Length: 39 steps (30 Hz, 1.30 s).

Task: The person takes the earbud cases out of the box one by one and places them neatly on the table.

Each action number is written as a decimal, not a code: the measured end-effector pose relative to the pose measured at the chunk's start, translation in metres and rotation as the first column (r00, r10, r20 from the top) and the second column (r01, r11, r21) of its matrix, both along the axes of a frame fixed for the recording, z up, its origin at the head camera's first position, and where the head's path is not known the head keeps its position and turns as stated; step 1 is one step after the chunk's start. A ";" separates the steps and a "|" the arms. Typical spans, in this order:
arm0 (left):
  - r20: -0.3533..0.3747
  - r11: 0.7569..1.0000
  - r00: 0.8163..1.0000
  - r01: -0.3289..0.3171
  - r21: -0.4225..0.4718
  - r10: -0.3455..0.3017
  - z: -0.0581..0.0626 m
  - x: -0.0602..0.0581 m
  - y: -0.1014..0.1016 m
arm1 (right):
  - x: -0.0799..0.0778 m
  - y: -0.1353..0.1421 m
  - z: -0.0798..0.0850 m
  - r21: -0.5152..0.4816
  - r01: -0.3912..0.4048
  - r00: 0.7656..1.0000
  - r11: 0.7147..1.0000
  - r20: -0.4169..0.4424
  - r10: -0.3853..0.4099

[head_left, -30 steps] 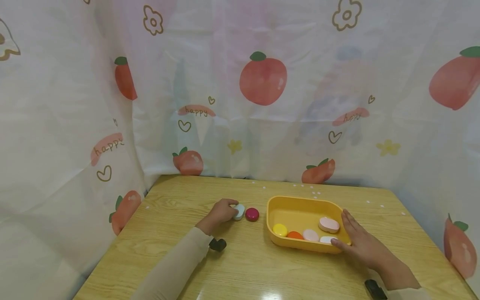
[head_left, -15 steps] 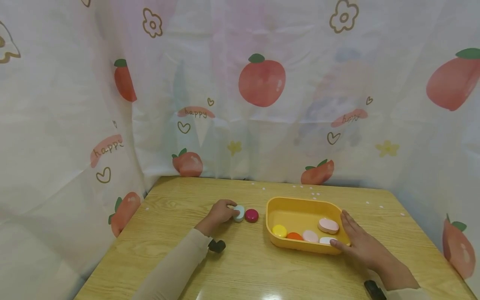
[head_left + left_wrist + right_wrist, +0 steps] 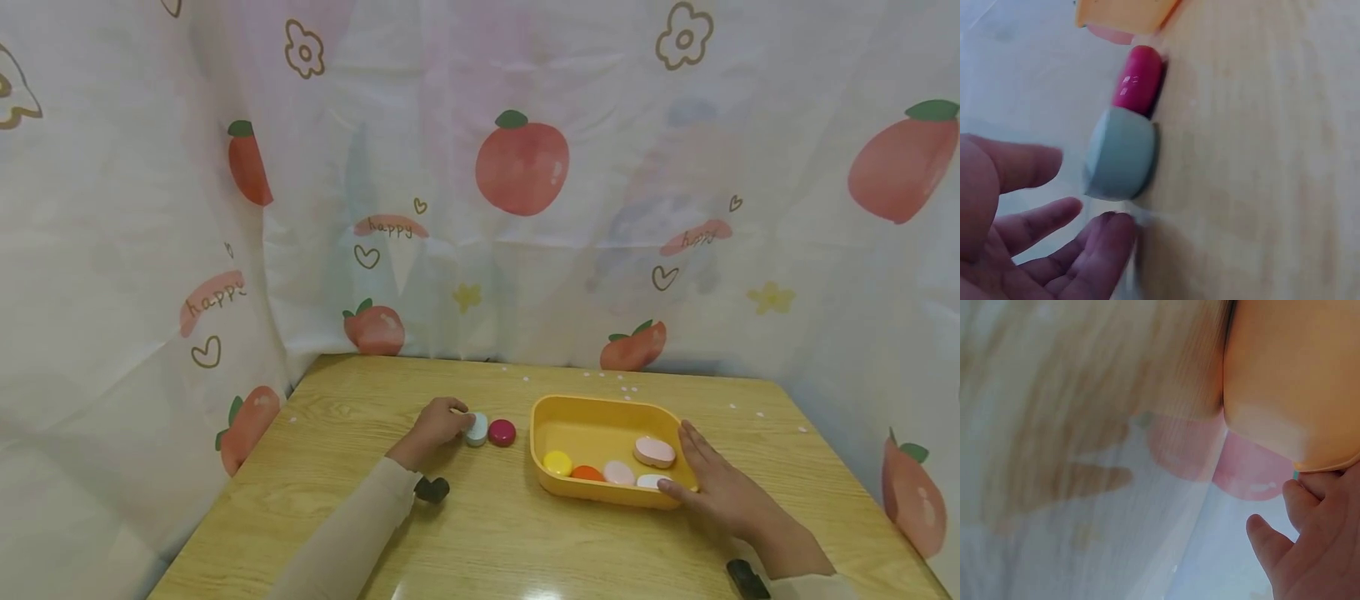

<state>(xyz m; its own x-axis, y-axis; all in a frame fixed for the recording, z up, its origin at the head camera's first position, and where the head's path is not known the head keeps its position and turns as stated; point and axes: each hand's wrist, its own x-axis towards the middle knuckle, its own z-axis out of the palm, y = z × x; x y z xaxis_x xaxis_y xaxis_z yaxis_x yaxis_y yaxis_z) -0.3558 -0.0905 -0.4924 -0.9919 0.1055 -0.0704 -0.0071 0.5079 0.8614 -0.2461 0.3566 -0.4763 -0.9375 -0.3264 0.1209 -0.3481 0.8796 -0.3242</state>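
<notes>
In the head view my left hand (image 3: pixel 441 422) is at a pale blue, thick pill-shaped block (image 3: pixel 477 429). The left wrist view shows the thumb and fingers spread beside the block (image 3: pixel 1121 155), with a gap around it. Touching the block's far side is a glossy magenta round piece (image 3: pixel 502 432). To the right sits a yellow rectangular tray (image 3: pixel 581 406), and my right hand (image 3: pixel 723 487) rests on its right end. Its fingers lie fairly straight along the end wall, and the thumb reaches over the front rim. The right wrist view shows the tray's outer wall (image 3: pixel 1294 375).
Inside the tray lie a yellow piece (image 3: pixel 558 463), an orange one (image 3: pixel 587 473), a pale pink round one (image 3: pixel 618 472), a pink oval (image 3: pixel 655 452) and a white one (image 3: pixel 654 481). Small white spots dot the wooden table (image 3: pixel 480 533). A fruit-print curtain (image 3: pixel 450 267) hangs behind.
The view has shifted slightly. My left fingers have moved back a little off the pale blue block, which shows more of its top. My right hand stays on the tray.
</notes>
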 end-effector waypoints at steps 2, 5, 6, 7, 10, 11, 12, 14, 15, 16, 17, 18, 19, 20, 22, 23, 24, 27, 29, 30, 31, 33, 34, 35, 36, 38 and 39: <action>-0.007 0.999 0.999 -0.034 0.031 0.035 0.006 -0.002 0.002 | 0.001 0.000 0.001 0.001 0.006 1.000 1.000 0.000 -0.006; -0.017 0.991 0.998 -0.066 0.119 0.068 0.016 -0.005 0.007 | 0.002 0.001 0.001 0.000 0.007 1.000 1.000 -0.002 -0.007; -0.013 0.986 0.998 -0.064 0.154 0.067 0.020 -0.007 0.009 | 0.002 0.001 0.001 -0.001 0.006 1.000 1.000 -0.004 -0.006; -0.009 0.981 0.998 -0.060 0.185 0.063 0.023 -0.007 0.012 | 0.002 0.001 0.001 -0.004 0.009 1.000 1.000 0.001 -0.009; 0.009 0.966 1.000 -0.022 0.257 0.021 0.030 -0.010 0.022 | 0.002 0.001 0.000 -0.014 0.003 1.000 1.000 0.007 -0.003; 0.023 0.959 1.000 -0.010 0.282 0.004 0.032 -0.012 0.025 | 0.002 0.001 -0.001 -0.016 0.004 1.000 1.000 0.010 -0.004; 0.034 0.951 0.999 0.000 0.309 -0.011 0.032 -0.014 0.029 | 0.002 0.001 -0.001 -0.020 0.003 1.000 1.000 0.011 -0.003; 0.054 0.934 0.998 0.015 0.357 -0.037 0.033 -0.017 0.038 | 0.002 0.001 -0.001 -0.020 0.004 1.000 1.000 0.011 -0.004; 0.062 0.926 0.997 0.021 0.377 -0.047 0.034 -0.018 0.043 | 0.002 0.001 -0.001 -0.020 0.007 1.000 1.000 0.011 -0.006; 0.069 0.916 0.996 0.026 0.401 -0.058 0.034 -0.020 0.047 | 0.003 0.001 -0.001 -0.019 0.008 1.000 1.000 0.011 -0.007; 0.078 0.907 0.995 0.026 0.420 -0.065 0.034 -0.021 0.052 | 0.003 0.001 -0.001 -0.020 0.010 1.000 1.000 0.011 -0.009; 0.077 0.903 0.994 0.033 0.428 -0.073 0.034 -0.021 0.057 | 0.003 0.001 -0.001 -0.021 0.011 1.000 1.000 0.011 -0.011; 0.079 0.902 0.993 0.042 0.430 -0.083 0.036 -0.021 0.061 | 0.003 0.001 -0.001 -0.019 0.013 1.000 1.000 0.011 -0.013; 0.077 0.902 0.993 0.053 0.428 -0.094 0.037 -0.021 0.066 | 0.004 0.001 -0.001 -0.018 0.015 1.000 1.000 0.011 -0.015; 0.066 0.903 0.991 0.077 0.423 -0.116 0.039 -0.021 0.075 | 0.004 0.001 -0.001 -0.017 0.019 1.000 1.000 0.009 -0.019; 0.060 0.905 0.990 0.090 0.416 -0.126 0.041 -0.021 0.080 | 0.004 0.001 -0.001 -0.016 0.020 1.000 1.000 0.006 -0.020; 0.052 0.908 0.989 0.103 0.407 -0.136 0.042 -0.020 0.085 | 0.005 0.001 0.000 -0.013 0.020 1.000 1.000 0.002 -0.020; 0.050 0.917 0.987 0.123 0.380 -0.153 0.045 -0.020 0.097 | 0.003 0.001 0.000 -0.014 0.021 1.000 1.000 -0.001 -0.021; 0.060 0.920 0.985 0.129 0.370 -0.162 0.048 -0.019 0.105 | 0.003 0.001 0.000 -0.017 0.020 1.000 1.000 -0.004 -0.020; 0.062 0.923 0.984 0.133 0.361 -0.166 0.049 -0.019 0.109 | 0.003 0.000 0.000 -0.020 0.022 1.000 1.000 -0.003 -0.022; 0.065 0.926 0.983 0.138 0.351 -0.171 0.051 -0.018 0.114 | 0.003 0.000 0.000 -0.024 0.023 1.000 0.999 -0.001 -0.023; 0.070 0.927 0.980 0.151 0.344 -0.186 0.053 -0.017 0.121 | 0.003 0.000 0.000 -0.026 0.023 1.000 0.999 -0.001 -0.023; 0.073 0.926 0.978 0.159 0.342 -0.194 0.053 -0.017 0.125 | 0.003 0.001 0.000 -0.028 0.022 1.000 0.999 -0.002 -0.022; 0.073 0.927 0.976 0.169 0.334 -0.205 0.053 -0.016 0.129 | 0.004 0.001 -0.001 -0.028 0.023 1.000 0.999 -0.001 -0.023; 0.074 0.927 0.973 0.184 0.327 -0.219 0.053 -0.016 0.133 | 0.004 0.001 -0.001 -0.030 0.022 1.000 0.999 0.001 -0.022; 0.075 0.922 0.964 0.220 0.319 -0.256 0.053 -0.014 0.142 | 0.004 0.002 -0.001 -0.028 0.024 1.000 0.999 0.004 -0.024; 0.073 0.919 0.958 0.241 0.311 -0.276 0.053 -0.013 0.148 | 0.005 0.003 -0.001 -0.029 0.025 1.000 0.999 0.005 -0.025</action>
<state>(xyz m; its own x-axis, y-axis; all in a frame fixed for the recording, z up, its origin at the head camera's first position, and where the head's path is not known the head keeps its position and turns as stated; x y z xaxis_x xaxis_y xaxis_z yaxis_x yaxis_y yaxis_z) -0.3683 0.0570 -0.4393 -0.9144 0.3907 -0.1059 -0.0156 0.2273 0.9737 -0.2412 0.3594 -0.4776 -0.9460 -0.2991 0.1253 -0.3243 0.8782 -0.3515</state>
